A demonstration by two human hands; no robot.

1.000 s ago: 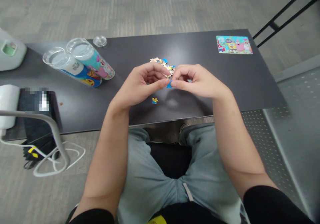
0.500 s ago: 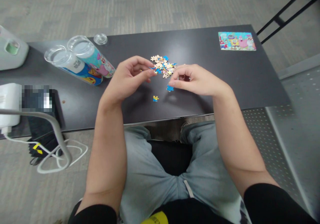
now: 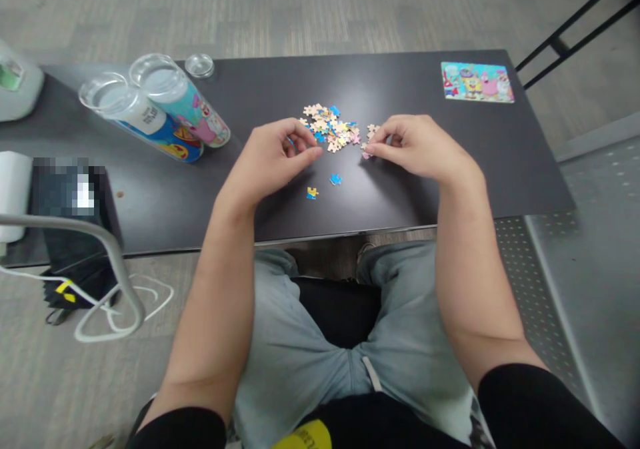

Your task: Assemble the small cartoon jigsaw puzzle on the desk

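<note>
A heap of small jigsaw pieces (image 3: 330, 127) lies in the middle of the black table (image 3: 450, 162). My left hand (image 3: 273, 159) rests at the heap's left edge, fingers curled and pinched together; what they hold is hidden. My right hand (image 3: 417, 145) sits to the right of the heap, its fingertips pinched on a small pink piece (image 3: 366, 154) on the table. A blue piece (image 3: 335, 179) and a yellow-and-blue piece (image 3: 311, 193) lie apart, nearer to me, between the two hands.
Two clear tubes with cartoon prints (image 3: 155, 112) lie at the left of the table, a small clear lid (image 3: 199, 66) behind them. A finished cartoon picture card (image 3: 477, 82) lies at the far right. A metal chair frame (image 3: 115, 255) and white cable are on the floor at left.
The hands were together holding a blue piece; the right hand put it on the table, then moved to a pink piece by the heap. The left hand went to the heap's left edge.
</note>
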